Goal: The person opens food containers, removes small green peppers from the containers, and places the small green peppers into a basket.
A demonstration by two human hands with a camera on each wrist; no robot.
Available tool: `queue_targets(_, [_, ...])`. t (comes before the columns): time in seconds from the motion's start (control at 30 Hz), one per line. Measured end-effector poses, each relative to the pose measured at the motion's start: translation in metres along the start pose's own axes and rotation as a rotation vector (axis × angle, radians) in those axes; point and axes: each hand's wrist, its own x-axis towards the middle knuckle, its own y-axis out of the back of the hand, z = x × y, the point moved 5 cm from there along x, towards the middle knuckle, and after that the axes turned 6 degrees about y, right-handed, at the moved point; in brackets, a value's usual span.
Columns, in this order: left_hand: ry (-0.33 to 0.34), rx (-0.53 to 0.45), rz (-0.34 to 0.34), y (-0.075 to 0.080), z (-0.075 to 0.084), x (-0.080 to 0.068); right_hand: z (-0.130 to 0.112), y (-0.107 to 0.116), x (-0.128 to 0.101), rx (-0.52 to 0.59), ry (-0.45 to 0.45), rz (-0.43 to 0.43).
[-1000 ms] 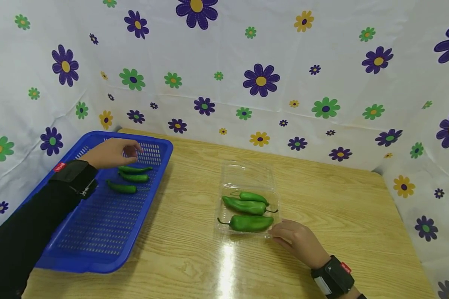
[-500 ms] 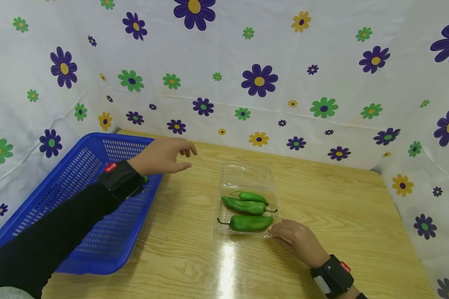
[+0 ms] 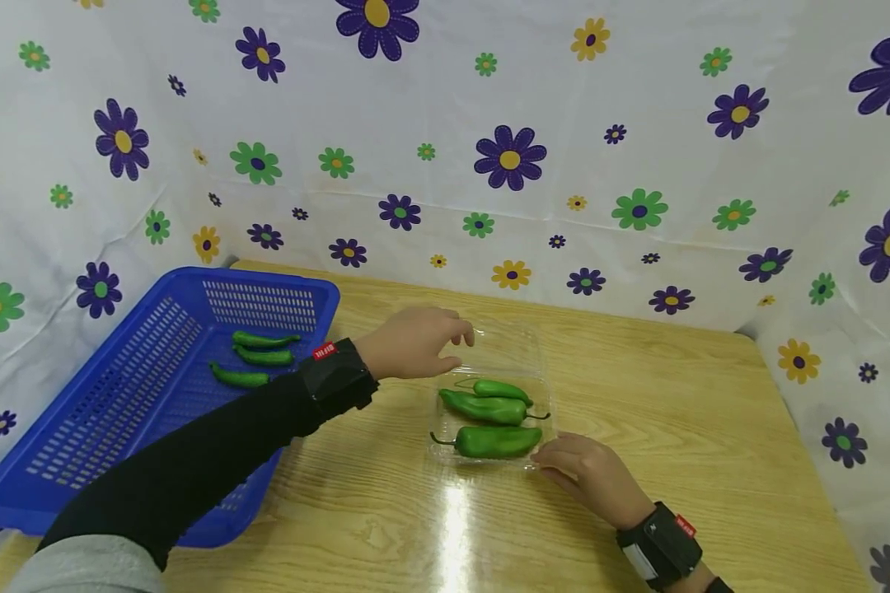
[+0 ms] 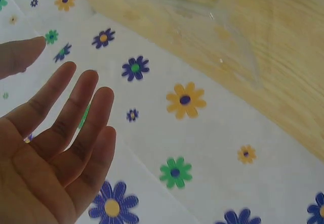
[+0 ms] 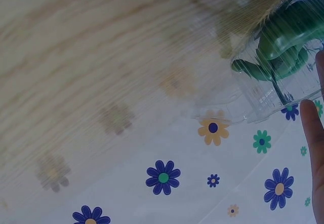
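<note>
Flowered cloth [image 3: 519,91] backs and flanks a wooden table [image 3: 660,387]. On the table's left side lies a blue slotted basket [image 3: 119,395], and toward its far end three slim green peppers [image 3: 255,358] lie side by side. Near the table's middle stands a clear plastic clamshell tray [image 3: 489,412] with its lid folded back on the far side; three fatter green peppers [image 3: 489,416] lie in it, stems pointing different ways. Nothing lies between basket and tray but the person's black-sleeved left forearm, which crosses the basket's right rim.

The left hand [image 3: 414,342] hovers over the tray's far left corner, just beside the farthest pepper, fingers loosely spread and gripping nothing; the left wrist view shows the same straight, parted fingers [image 4: 76,113] with a clear edge of the tray beyond them. The right hand [image 3: 589,473] rests on the table at the tray's near right corner, fingertips touching the plastic rim, fingers only slightly bent and clasping nothing. Both wrists wear black bands.
</note>
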Motion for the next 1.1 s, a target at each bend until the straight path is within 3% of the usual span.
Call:
queue_targets(0.17, [-0.036,0.004,-0.043,-0.019,0.022,0.018,0.000,0.002,0.000,0.005,0.002,0.003])
queue_targets(0.3, [-0.038,0.069,-0.070,-0.036,0.033,0.031,0.001,0.002,0.001,0.012,0.006,0.014])
queue_targets(0.6, [-0.058,0.169,-0.120,-0.076,0.044,0.051,0.001,0.003,0.000,0.012,0.017,0.029])
queue_targets(1.1, [-0.049,0.214,-0.181,-0.097,0.049,0.059,0.002,0.002,0.000,0.017,0.012,0.027])
